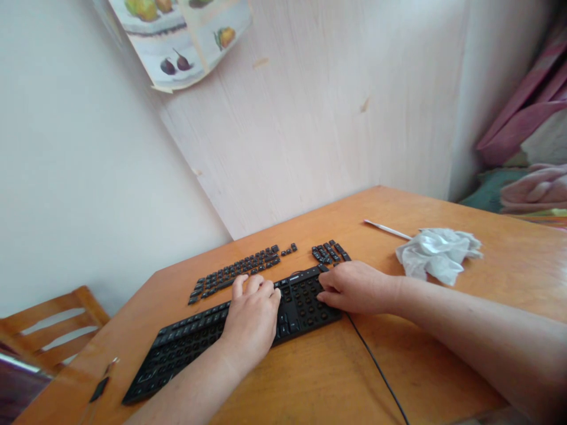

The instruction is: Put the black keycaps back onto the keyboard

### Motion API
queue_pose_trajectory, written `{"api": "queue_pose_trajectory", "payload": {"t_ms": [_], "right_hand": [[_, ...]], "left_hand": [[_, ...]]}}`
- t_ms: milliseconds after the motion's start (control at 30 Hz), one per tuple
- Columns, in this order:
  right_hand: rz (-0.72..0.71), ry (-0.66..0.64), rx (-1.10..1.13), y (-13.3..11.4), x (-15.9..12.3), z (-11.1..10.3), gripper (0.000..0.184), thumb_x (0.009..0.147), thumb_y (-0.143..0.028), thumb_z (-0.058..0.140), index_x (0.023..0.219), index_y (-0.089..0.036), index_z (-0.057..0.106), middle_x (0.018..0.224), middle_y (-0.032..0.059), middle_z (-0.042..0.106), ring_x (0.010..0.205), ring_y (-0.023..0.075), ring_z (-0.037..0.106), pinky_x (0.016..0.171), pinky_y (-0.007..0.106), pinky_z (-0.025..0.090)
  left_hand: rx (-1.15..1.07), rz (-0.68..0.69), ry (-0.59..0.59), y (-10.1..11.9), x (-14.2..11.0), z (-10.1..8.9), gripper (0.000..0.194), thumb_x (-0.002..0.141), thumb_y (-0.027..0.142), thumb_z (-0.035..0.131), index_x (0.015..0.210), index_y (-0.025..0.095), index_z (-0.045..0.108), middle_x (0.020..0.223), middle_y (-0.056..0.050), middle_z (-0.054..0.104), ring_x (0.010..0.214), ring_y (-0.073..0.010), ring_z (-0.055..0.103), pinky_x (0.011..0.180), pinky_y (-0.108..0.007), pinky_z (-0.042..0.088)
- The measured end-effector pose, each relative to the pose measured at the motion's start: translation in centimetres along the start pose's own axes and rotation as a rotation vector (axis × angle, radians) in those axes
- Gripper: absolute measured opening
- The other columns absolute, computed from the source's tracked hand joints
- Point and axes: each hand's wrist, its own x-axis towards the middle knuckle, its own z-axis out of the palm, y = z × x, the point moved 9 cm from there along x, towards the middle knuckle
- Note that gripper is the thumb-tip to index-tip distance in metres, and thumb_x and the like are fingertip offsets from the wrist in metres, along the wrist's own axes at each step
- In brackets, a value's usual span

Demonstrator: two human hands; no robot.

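Note:
A black keyboard point(186, 348) lies at a slant on the table, most of its key places stripped of their caps. Across its middle rests my left hand point(253, 310), its fingers bent over the far edge and holding it. At the right end, over the number pad point(308, 304), my right hand point(349, 286) is closed, thumb and fingers pressed together. Whatever sits between those fingertips is hidden. Behind the keyboard, loose black keycaps point(241, 268) lie in rows, with a smaller group of number-pad keycaps point(328, 252) to their right.
Crumpled white tissue point(438, 254) lies on the wooden table point(310, 378) at right, beside a thin white stick point(387, 229). A black cable point(376, 366) runs toward the front edge. At left are a small black-handled tool point(101, 386) and a wooden chair point(53, 324). A wall stands behind.

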Motion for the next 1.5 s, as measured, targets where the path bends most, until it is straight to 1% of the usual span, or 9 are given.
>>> {"api": "queue_pose_trajectory", "payload": {"t_ms": [167,267,500,700,1033,1133,1267,1367,1500], "right_hand": [[0.023,-0.022,0.006,0.1,0.0,0.1,0.033,0.091,-0.046,0.047,0.081,-0.020,0.066,0.079,0.0050,0.070,0.072,0.0197,0.064,0.056,0.025,0.033],[0.029,-0.024,0.011,0.1,0.0,0.1,0.033,0.091,-0.046,0.048,0.081,-0.020,0.066,0.078,0.0048,0.070,0.071,0.0196,0.064,0.054,0.025,0.031],[0.023,-0.012,0.014,0.3,0.0,0.2,0.033,0.091,-0.046,0.047,0.079,-0.021,0.065,0.075,0.0034,0.069,0.068,0.0189,0.063,0.053,0.026,0.029],[0.026,-0.032,0.034,0.3,0.1,0.4,0.033,0.092,-0.046,0.047,0.082,-0.020,0.065,0.078,0.0042,0.069,0.070,0.0183,0.063,0.056,0.025,0.032],[0.029,-0.005,0.032,0.3,0.0,0.0,0.032,0.090,-0.046,0.048,0.080,-0.021,0.065,0.076,0.0040,0.070,0.067,0.0180,0.061,0.054,0.025,0.031],[0.034,-0.020,0.040,0.2,-0.1,0.0,0.032,0.090,-0.046,0.048,0.080,-0.021,0.066,0.077,0.0043,0.070,0.068,0.0185,0.062,0.055,0.026,0.033],[0.037,-0.032,0.048,0.1,0.0,0.0,0.033,0.090,-0.046,0.048,0.081,-0.021,0.067,0.078,0.0050,0.071,0.070,0.0190,0.063,0.056,0.026,0.034],[0.031,-0.014,0.051,0.1,-0.1,-0.2,0.031,0.090,-0.045,0.049,0.081,-0.021,0.068,0.078,0.0050,0.071,0.069,0.0192,0.063,0.056,0.026,0.035],[0.018,0.014,0.054,0.1,-0.1,-0.3,0.032,0.089,-0.045,0.049,0.079,-0.021,0.067,0.075,0.0045,0.071,0.067,0.0192,0.064,0.055,0.026,0.033]], "left_hand": [[0.014,0.012,-0.013,0.1,0.1,0.2,0.024,0.081,0.011,0.050,0.089,0.023,0.069,0.093,-0.009,0.064,0.102,-0.0284,0.047,0.101,-0.054,0.023],[-0.018,-0.006,-0.011,-0.5,0.4,0.0,0.026,0.081,0.011,0.049,0.086,0.024,0.071,0.090,-0.008,0.064,0.102,-0.0278,0.047,0.099,-0.053,0.025],[-0.148,-0.109,0.059,-2.5,0.2,-0.6,0.035,0.082,0.011,0.048,0.094,0.032,0.074,0.098,-0.003,0.068,0.107,-0.0268,0.046,0.100,-0.051,0.024],[-0.192,-0.078,0.029,-2.1,0.0,-0.4,0.037,0.078,0.009,0.050,0.090,0.033,0.075,0.101,-0.002,0.069,0.108,-0.0266,0.047,0.101,-0.051,0.024],[-0.187,-0.112,0.035,-2.8,0.7,-0.5,0.030,0.079,0.014,0.052,0.088,0.033,0.074,0.102,-0.001,0.070,0.109,-0.0268,0.048,0.099,-0.050,0.024],[-0.200,-0.158,0.053,-4.3,2.1,-0.7,0.026,0.084,0.022,0.052,0.091,0.033,0.073,0.103,0.000,0.071,0.109,-0.0264,0.049,0.096,-0.047,0.028],[-0.241,-0.179,0.093,-6.5,5.2,-0.2,0.023,0.086,0.032,0.051,0.092,0.033,0.074,0.103,0.001,0.071,0.107,-0.0252,0.052,0.091,-0.041,0.035],[-0.250,-0.203,0.092,-8.0,8.1,1.1,0.022,0.085,0.036,0.054,0.090,0.032,0.074,0.100,0.001,0.072,0.104,-0.0252,0.053,0.091,-0.040,0.037],[-0.220,-0.216,0.046,-9.0,11.8,3.6,0.022,0.084,0.038,0.055,0.091,0.033,0.075,0.102,0.000,0.072,0.108,-0.0274,0.053,0.091,-0.042,0.037]]}}
